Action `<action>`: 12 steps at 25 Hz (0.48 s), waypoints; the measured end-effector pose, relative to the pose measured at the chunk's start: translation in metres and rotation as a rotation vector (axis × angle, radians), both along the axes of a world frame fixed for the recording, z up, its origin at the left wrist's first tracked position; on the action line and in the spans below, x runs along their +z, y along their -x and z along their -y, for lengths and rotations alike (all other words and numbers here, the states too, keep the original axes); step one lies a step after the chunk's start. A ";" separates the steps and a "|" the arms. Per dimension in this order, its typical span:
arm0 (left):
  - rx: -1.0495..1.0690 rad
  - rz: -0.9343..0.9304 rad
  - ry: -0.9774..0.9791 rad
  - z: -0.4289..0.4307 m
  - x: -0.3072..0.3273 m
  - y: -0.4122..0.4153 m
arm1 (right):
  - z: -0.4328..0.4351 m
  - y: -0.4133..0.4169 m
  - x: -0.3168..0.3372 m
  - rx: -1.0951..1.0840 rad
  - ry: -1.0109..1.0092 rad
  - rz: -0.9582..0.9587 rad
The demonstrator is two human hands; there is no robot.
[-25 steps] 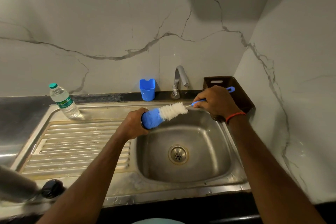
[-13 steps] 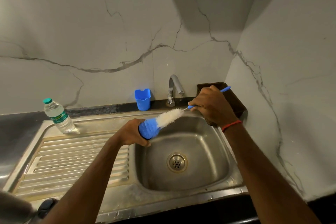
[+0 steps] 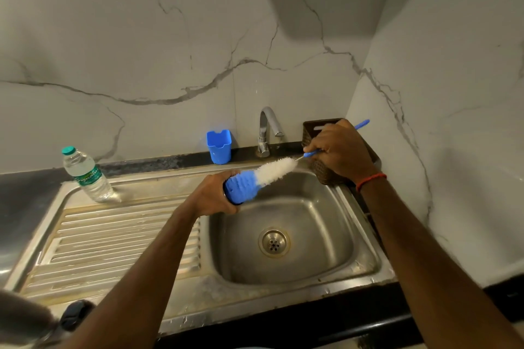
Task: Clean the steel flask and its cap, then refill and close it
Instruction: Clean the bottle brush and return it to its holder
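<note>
Left hand [image 3: 211, 195] and right hand [image 3: 340, 147] out over the sink [image 3: 326, 235] now; tap [image 3: 268, 130] behind it, cup [image 3: 219, 147] behind-left, basket [image 3: 323, 173] back-right, bottle [image 3: 85, 176] left, on the drainboard [image 3: 113, 235].

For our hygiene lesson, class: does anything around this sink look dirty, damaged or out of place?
Yes: whitish crusty residue spots the front rim of the sink, and a brownish ring stains the drain. Nothing looks spilled or broken.

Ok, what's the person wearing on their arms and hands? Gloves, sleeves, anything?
No gloves on the left hand or the right hand. Both forearms are bare, with no sleeve in view. The only thing worn is a thin red-orange thread band round the right wrist; the left wrist carries nothing.
</note>
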State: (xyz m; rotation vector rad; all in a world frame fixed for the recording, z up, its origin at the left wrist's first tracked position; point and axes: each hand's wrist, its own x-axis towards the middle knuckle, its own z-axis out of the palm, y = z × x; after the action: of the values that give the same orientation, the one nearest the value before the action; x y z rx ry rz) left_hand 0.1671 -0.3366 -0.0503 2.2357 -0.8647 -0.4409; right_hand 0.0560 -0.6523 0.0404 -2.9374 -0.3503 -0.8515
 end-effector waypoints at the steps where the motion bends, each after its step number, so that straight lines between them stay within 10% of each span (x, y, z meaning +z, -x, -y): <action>1: -0.007 -0.019 -0.006 0.003 0.000 0.000 | -0.001 -0.001 0.001 0.022 0.015 0.100; 4: -0.014 -0.055 0.034 0.007 -0.003 0.004 | -0.002 0.001 0.002 0.050 0.105 0.186; 10: 0.014 -0.005 0.157 0.014 -0.002 0.007 | 0.008 0.020 0.017 -0.104 -0.327 -0.830; 12: -0.012 -0.018 0.151 0.018 0.002 0.007 | 0.015 0.019 0.017 -0.096 -0.295 -0.831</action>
State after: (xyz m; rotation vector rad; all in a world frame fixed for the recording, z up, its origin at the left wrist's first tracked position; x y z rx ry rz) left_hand 0.1604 -0.3548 -0.0483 2.0861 -0.8728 -0.3878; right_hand 0.0367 -0.6676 0.0573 -2.7240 -0.0176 0.3247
